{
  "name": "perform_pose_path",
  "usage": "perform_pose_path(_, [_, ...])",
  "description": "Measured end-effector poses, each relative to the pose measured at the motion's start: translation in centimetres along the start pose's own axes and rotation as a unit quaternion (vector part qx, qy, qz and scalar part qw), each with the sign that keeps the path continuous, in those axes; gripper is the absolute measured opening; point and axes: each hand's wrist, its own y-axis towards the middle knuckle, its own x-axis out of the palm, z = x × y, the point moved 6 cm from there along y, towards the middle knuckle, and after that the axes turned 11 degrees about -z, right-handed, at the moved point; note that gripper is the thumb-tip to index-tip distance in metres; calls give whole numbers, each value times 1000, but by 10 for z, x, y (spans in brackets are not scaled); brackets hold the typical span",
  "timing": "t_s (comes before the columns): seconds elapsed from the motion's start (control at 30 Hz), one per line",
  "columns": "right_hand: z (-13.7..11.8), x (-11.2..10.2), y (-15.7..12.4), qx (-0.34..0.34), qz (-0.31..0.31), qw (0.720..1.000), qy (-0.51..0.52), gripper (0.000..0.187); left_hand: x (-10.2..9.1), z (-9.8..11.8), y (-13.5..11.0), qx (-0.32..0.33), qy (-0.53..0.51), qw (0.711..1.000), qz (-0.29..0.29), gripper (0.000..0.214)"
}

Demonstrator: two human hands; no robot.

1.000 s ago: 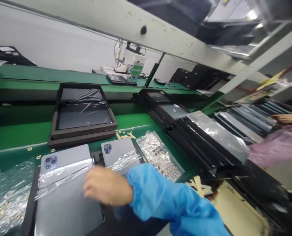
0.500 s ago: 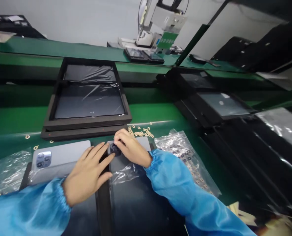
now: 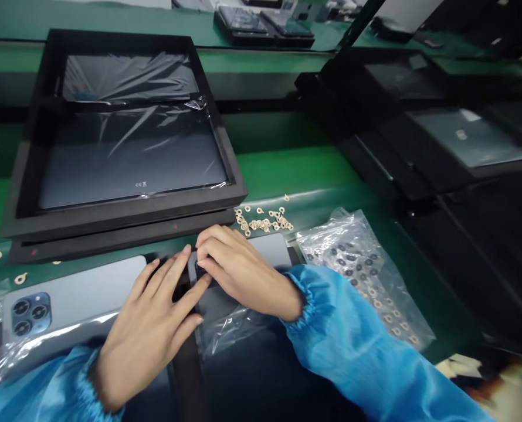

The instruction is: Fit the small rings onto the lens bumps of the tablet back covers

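Both hands at camera corner of right tablet (image 3: 270, 249)

Right tablet lies near centre, film over its nearer part. Half a second ago both hands are already at this corner; a second ago only one hand shows, blurred, between the tablets. View now sits closer and lower. Right hand (image 3: 243, 269): fingers curled in, thumb and fingertips drawn together over the camera block; can't tell if anything is pinched. Left hand (image 3: 149, 325): fingers spread, palm down, no visible grip, index tip just beside the right fingertips. Left tablet (image 3: 76, 299) lies partly under the left hand and sleeve, camera block uncovered. Beyond: beige rings (image 3: 263, 224) scattered on the mat, clear bag (image 3: 366, 275) of small rings to the right, black tray (image 3: 129, 214) with film-covered tablet far left.
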Motion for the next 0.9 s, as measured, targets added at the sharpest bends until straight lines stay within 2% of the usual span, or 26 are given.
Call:
perform_pose_path(0.13, [-2,2,1,-5,11,999,-33,16,0,-2,0,3,-1,1000,-1,43])
perform_pose_path(0.23, [-1,-5,-5,-7,19,1000,-15,21,-1,-2,0,14,4,1000,3,41])
perform_pose_path(0.3, [1,-15,-17,-4,23,1000,-16,28,-2,-2,0,24,5,1000,7,38])
perform_pose_path(0.4, [6,-25,-47,40,21,994,-100,25,-2,-3,1,32,4,999,6,36])
perform_pose_path(0.5, [11,-23,-77,99,6,975,-200,20,-2,-5,1,23,13,1000,6,44])
perform_pose_path(0.6, [11,-13,-93,124,6,965,-229,22,0,-5,2,19,44,999,-3,49])
perform_pose_path(0.77, [11,-8,-93,141,42,964,-222,21,-1,3,6,9,131,991,-20,48])
perform_pose_path(0.9, [13,-6,-90,140,24,968,-205,11,2,7,6,1,158,987,-35,51])
